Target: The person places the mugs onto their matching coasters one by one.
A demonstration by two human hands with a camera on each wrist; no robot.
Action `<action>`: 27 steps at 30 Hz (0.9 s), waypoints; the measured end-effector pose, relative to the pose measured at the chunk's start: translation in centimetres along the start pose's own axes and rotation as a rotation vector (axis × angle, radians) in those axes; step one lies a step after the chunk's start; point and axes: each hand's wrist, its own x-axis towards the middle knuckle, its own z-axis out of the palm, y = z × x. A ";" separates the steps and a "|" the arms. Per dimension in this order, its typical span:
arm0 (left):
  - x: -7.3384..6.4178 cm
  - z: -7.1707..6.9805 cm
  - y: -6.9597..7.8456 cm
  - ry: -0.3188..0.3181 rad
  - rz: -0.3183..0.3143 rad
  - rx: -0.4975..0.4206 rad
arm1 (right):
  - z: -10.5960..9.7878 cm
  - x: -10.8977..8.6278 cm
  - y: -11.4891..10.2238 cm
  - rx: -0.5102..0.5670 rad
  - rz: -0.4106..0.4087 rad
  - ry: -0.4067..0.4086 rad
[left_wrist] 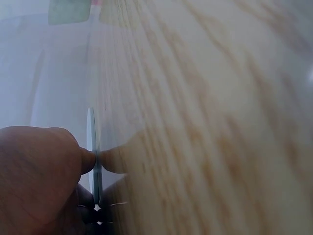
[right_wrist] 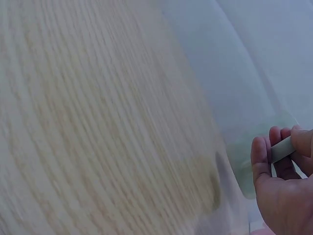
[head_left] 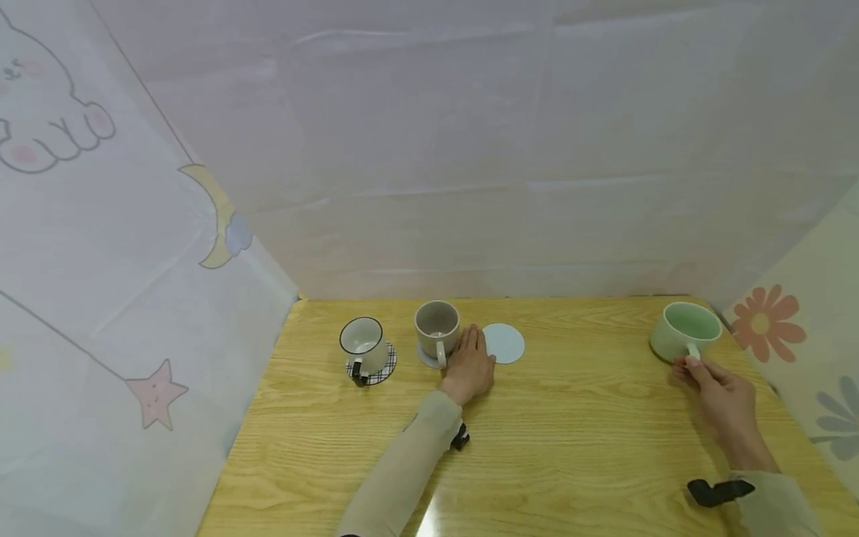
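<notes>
My left hand (head_left: 469, 365) lies palm down on the table, fingers extended, between a beige mug (head_left: 438, 328) and a round pale blue coaster (head_left: 505, 343). In the left wrist view its thumb (left_wrist: 88, 160) touches the edge of the coaster (left_wrist: 91, 129). The beige mug sits on a grey coaster (head_left: 424, 356), handle toward me. At the right, my right hand (head_left: 725, 403) pinches the handle of a light green mug (head_left: 671, 335) between thumb and fingers. A gap between this mug (right_wrist: 242, 166) and its reflection shows it slightly above the table.
A white mug (head_left: 365, 347) with a black rim and black handle stands on a checked coaster (head_left: 389, 364) at the left. The wooden table (head_left: 570, 440) is bounded at the back and sides by patterned sheets (head_left: 429, 149).
</notes>
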 end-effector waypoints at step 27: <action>-0.1 -0.2 0.0 0.003 0.007 0.015 | 3.1 -1.1 -1.2 0.095 -0.101 -0.016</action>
